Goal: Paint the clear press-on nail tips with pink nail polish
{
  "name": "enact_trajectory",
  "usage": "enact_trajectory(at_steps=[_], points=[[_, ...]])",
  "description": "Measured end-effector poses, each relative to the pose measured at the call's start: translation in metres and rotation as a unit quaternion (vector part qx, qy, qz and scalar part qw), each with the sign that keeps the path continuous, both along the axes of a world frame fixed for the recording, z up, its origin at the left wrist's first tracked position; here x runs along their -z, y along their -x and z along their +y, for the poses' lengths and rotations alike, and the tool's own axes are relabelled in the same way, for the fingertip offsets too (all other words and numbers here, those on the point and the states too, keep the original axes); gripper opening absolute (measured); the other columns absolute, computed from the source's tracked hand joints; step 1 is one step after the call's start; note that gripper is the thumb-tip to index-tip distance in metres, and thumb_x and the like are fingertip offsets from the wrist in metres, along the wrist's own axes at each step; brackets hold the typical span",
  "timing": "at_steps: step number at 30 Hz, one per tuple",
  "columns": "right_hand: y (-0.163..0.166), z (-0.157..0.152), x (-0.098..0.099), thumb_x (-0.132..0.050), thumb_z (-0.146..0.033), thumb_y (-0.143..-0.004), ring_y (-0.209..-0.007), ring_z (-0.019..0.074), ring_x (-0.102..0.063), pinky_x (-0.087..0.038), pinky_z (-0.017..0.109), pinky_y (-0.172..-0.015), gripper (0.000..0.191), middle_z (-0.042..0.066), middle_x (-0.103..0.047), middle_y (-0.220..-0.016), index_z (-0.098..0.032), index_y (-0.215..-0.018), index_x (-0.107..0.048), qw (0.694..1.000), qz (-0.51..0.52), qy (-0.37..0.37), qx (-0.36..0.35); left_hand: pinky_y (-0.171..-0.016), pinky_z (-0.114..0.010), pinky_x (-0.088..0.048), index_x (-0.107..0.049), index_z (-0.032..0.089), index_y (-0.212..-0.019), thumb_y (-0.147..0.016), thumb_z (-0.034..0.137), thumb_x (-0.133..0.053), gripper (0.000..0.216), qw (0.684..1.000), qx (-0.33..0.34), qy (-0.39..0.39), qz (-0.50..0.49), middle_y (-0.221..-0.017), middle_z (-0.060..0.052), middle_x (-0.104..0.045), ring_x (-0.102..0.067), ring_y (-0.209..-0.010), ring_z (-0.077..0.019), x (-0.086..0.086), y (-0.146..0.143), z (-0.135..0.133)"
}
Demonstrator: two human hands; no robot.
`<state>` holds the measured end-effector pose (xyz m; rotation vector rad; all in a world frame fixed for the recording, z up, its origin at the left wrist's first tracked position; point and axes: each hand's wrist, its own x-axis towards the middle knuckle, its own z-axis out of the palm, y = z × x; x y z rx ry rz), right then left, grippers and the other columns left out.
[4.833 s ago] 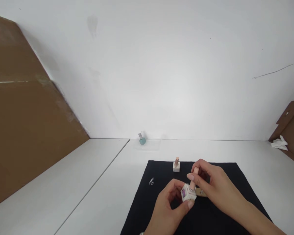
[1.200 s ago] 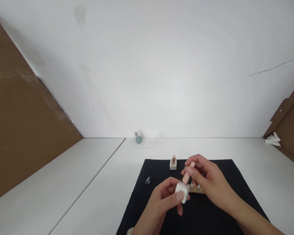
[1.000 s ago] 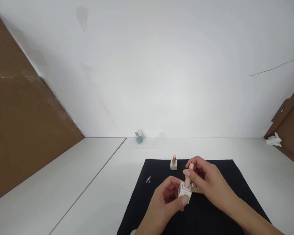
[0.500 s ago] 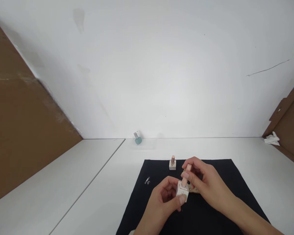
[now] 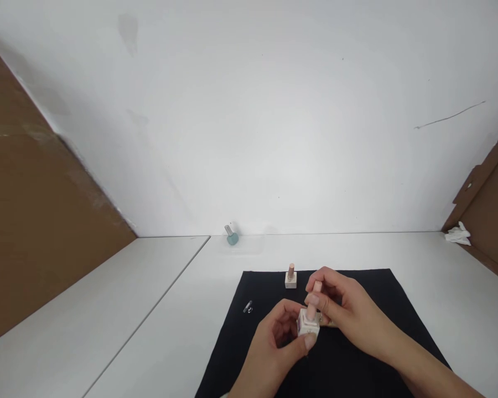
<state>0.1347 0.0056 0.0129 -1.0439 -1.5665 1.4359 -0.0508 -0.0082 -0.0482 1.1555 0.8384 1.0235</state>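
Note:
My left hand [image 5: 279,341] grips the square white body of a nail polish bottle [image 5: 308,325], thumb on its front. The fingers of my right hand [image 5: 343,301] pinch the bottle's pale pink cap [image 5: 314,303], which sits on or right at the neck; I cannot tell whether it is screwed tight. Behind my right fingers, a beige item [image 5: 327,323] lies on the black cloth, mostly hidden. A second nail polish bottle [image 5: 291,277] with a square white body and a brownish-pink cap stands upright just beyond my hands.
Under everything lies a black cloth [image 5: 340,365] on a white table [image 5: 157,331]. Small silvery pieces [image 5: 248,307] rest on its left part. At the back, a teal nail polish bottle [image 5: 232,237] leans beside a clear tray [image 5: 249,244]. White crumpled tissue [image 5: 458,234] lies in the right corner.
Both hands stay on the same bottle, nearly in place. The bottle has turned a little, and the right fingers have shifted slightly on the cap. The whole view has drifted slightly.

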Motion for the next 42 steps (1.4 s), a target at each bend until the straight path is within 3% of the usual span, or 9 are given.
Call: enact_trajectory(at_steps=[4,8,17,24,32,42], points=[[0.000,0.000,-0.004,-0.065,-0.047,-0.099,-0.071,0.0127,-0.053,-0.048,0.025,-0.065,0.024,-0.002,-0.058,-0.081,-0.023,-0.100,-0.064,1.000,0.009,-0.013,-0.001,-0.054,-0.022,-0.048,-0.074,0.017,-0.090,-0.070,0.041,-0.094,0.037,0.997,0.026,0.046,-0.062,-0.080,-0.001,-0.069,-0.055,-0.065,-0.0126,0.001,0.001,0.003],[-0.001,0.002,-0.002,-0.065,-0.045,-0.098,-0.068,0.0130,-0.048,-0.044,0.023,-0.061,0.022,-0.003,-0.061,-0.076,-0.023,-0.094,-0.061,0.999,-0.041,-0.017,0.022,-0.050,-0.020,-0.047,-0.074,0.016,-0.088,-0.066,0.044,-0.096,0.042,0.996,0.038,0.063,-0.053,-0.078,-0.003,-0.071,-0.055,-0.062,-0.0119,-0.001,0.001,0.002],[-0.004,0.007,0.000,-0.071,-0.050,-0.094,-0.065,0.0108,-0.043,-0.039,0.021,-0.057,0.032,-0.004,-0.056,-0.074,-0.022,-0.086,-0.057,0.999,-0.019,0.041,0.019,-0.055,-0.020,-0.047,-0.073,0.016,-0.087,-0.068,0.039,-0.095,0.037,0.997,0.033,0.053,-0.036,-0.076,0.001,-0.067,-0.054,-0.065,-0.0115,-0.006,-0.003,-0.004],[-0.003,0.006,-0.009,-0.070,-0.063,-0.090,-0.061,0.0095,-0.048,-0.042,0.023,-0.058,0.044,-0.001,-0.066,-0.079,-0.020,-0.092,-0.060,0.999,0.007,0.044,0.011,-0.058,-0.022,-0.048,-0.075,0.018,-0.090,-0.069,0.037,-0.095,0.035,0.998,0.007,0.037,-0.047,-0.079,0.000,-0.069,-0.053,-0.066,-0.0119,-0.003,-0.002,0.001],[-0.004,0.004,-0.004,-0.068,-0.051,-0.096,-0.070,0.0130,-0.053,-0.045,0.024,-0.063,0.028,-0.002,-0.064,-0.082,-0.024,-0.100,-0.065,0.999,-0.031,-0.003,0.015,-0.053,-0.022,-0.046,-0.075,0.017,-0.090,-0.067,0.042,-0.095,0.039,0.997,0.023,0.057,-0.053,-0.075,0.000,-0.068,-0.055,-0.063,-0.0129,0.004,0.000,0.003],[-0.005,0.003,-0.004,-0.070,-0.046,-0.095,-0.068,0.0142,-0.047,-0.040,0.024,-0.058,0.027,-0.001,-0.063,-0.075,-0.023,-0.086,-0.060,0.993,-0.107,0.005,0.049,-0.066,-0.027,-0.044,-0.073,0.019,-0.088,-0.073,0.026,-0.087,0.022,0.998,-0.006,-0.004,0.058,-0.075,0.003,-0.065,-0.052,-0.070,-0.0142,-0.008,-0.004,-0.004]])
